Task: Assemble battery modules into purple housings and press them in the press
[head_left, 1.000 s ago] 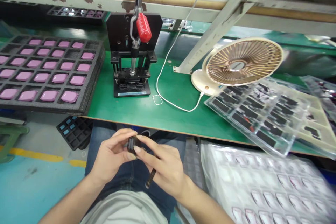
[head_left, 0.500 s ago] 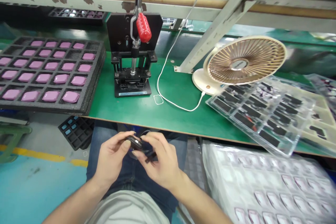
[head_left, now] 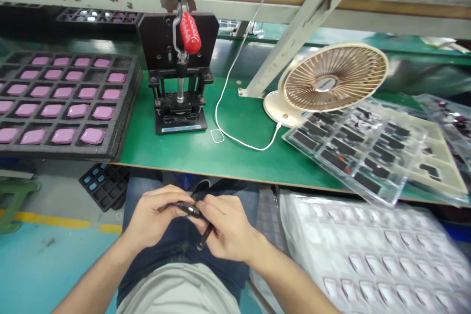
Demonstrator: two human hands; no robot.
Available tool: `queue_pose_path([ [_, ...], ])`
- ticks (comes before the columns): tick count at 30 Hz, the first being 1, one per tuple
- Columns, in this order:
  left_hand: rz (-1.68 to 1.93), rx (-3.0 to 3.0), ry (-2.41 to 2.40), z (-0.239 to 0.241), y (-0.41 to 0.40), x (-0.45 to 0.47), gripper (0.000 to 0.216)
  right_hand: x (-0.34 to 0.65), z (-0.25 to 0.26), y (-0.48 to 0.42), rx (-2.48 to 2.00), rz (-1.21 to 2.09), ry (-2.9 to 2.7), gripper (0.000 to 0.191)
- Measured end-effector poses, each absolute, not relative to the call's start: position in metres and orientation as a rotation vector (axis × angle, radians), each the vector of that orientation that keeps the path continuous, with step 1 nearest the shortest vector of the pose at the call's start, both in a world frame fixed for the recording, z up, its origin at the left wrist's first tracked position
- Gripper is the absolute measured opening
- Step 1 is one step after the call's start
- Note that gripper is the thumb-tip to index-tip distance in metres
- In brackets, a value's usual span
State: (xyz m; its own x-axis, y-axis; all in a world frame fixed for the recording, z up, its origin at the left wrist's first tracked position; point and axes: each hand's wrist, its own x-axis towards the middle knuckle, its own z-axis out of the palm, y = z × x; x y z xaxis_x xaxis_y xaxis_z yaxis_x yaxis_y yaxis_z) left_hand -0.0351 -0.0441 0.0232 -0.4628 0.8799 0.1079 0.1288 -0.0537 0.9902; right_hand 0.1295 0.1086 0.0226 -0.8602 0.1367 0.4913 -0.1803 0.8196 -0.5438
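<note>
Over my lap, below the table edge, both hands meet on a small black device (head_left: 187, 209) with a dark strap hanging from it. My left hand (head_left: 152, 218) pinches its left end with thumb and fingers closed. My right hand (head_left: 228, 228) grips its right end, fingers curled, and the strap (head_left: 205, 236) sticks out under the fingers. A black hand press with a red lever handle (head_left: 179, 71) stands on the green table (head_left: 235, 152) beyond my hands.
A black foam tray of pink parts (head_left: 62, 100) lies at the left. A cream desk fan (head_left: 327, 83) with a white cable stands at the right, beside clear trays of black parts (head_left: 353, 149). White blister trays (head_left: 368, 250) lie low at right. A black tray (head_left: 105, 184) sits on the floor.
The device has been turned flatter between my hands, which dropped slightly. The strap now hangs down again below my right fingers. The view shifted a little right.
</note>
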Motion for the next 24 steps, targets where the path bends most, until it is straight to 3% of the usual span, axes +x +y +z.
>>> queue_pose_path([
  [10,1.743,0.996,1.578,0.018,-0.041,-0.022,0.016,0.132,0.02,0.112,-0.003,0.869,-2.537,0.01],
  [16,1.6,1.187,1.594,0.028,-0.048,-0.023,0.031,0.134,0.015,0.117,0.062,0.933,-2.431,0.013],
  [24,1.631,1.338,1.691,0.038,-0.047,-0.014,0.028,0.133,0.011,0.114,0.089,0.879,-2.419,0.021],
])
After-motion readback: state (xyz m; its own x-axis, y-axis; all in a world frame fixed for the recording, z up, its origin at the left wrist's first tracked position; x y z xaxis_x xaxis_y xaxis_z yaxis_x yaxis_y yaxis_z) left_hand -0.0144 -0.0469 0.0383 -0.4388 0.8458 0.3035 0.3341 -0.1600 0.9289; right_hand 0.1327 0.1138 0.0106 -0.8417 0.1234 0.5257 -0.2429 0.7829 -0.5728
